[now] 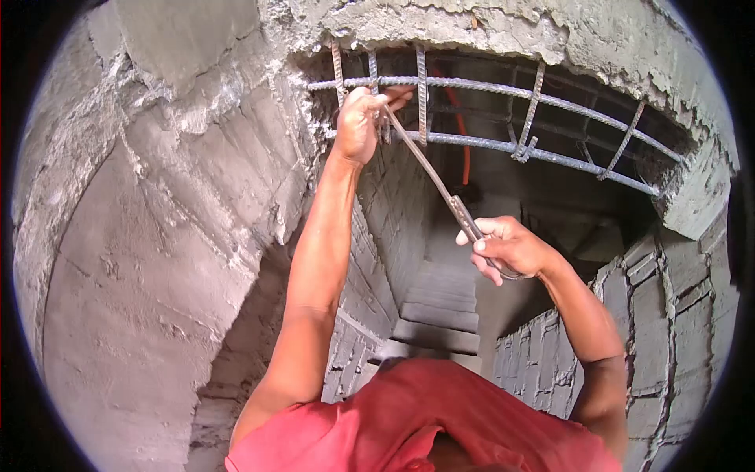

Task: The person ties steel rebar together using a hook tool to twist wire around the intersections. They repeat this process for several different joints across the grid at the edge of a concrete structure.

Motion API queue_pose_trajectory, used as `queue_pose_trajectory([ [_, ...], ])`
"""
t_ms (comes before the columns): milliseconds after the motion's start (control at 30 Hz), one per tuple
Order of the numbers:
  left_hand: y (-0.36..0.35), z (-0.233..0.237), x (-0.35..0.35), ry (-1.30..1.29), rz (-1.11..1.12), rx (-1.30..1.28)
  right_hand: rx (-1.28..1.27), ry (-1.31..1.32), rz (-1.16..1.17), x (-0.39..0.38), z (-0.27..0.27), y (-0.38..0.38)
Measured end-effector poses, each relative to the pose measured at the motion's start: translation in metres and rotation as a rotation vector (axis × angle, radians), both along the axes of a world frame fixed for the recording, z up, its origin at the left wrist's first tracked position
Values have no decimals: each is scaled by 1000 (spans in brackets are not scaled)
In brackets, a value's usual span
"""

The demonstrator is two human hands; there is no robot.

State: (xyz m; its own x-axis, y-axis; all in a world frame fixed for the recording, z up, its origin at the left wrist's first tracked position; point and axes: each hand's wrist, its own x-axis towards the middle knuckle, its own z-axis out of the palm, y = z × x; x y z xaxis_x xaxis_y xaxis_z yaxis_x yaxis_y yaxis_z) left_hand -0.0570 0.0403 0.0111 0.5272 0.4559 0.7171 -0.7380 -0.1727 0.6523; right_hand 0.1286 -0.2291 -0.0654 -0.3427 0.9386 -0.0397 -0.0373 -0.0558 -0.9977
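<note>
My left hand [363, 122] is raised to the upper steel bar [472, 84], with its fingers curled around the joint where a vertical stirrup [373, 69] crosses it. Whether it grips the bar, a tie wire or the tool's tip cannot be made out. Lower and to the right, my right hand [507, 248] is closed around the handle of a long, thin metal rod tool [429, 169]. A tube-like sleeve covers its lower part, and a bent end shows below my fingers. The rod slants up to the left, its tip reaching the thumb of my left hand.
Rough concrete [503, 27] edges the rebar opening above. A lower bar [566, 160] runs parallel, joined by several stirrups. An orange hose or cable [464, 149] hangs behind. Below are steps [439, 311], with block walls [649, 322] at the right and a plastered surface [141, 299] left.
</note>
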Motion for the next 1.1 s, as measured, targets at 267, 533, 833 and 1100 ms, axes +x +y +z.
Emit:
queue_pose_trajectory([
  [267,-1,4,3,125,114,-79,1,-181,-158,7,2,5],
  [533,-9,12,4,298,193,-282,-56,-63,-119,-3,25,-19],
  [833,3,9,13,154,227,-179,-116,-27,-235,14,-2,7],
  [1100,-1,10,13,46,159,-165,21,-143,-218,9,-53,47],
])
